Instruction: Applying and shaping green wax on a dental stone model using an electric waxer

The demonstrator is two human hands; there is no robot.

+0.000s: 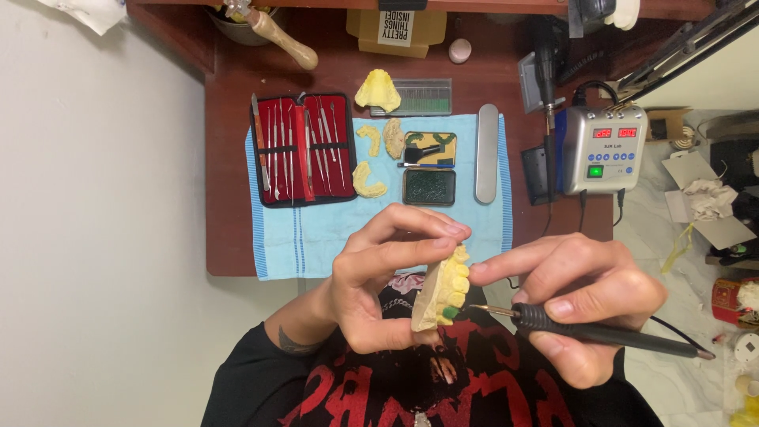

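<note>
While held upright: dental cast (441, 294), teeth twd right hand (589, 304).

A light blue cloth (316, 237) lay on the brown desk (229, 158). On it stood an open red case of metal instruments (303, 149), three loose yellow plaster pieces (369, 180) and two small tins of green wax (429, 187), beside a long metal case (487, 154). A grey control unit with red displays (602, 150) sat to the right, and a cardboard box (395, 30) at the desk's far edge
</note>
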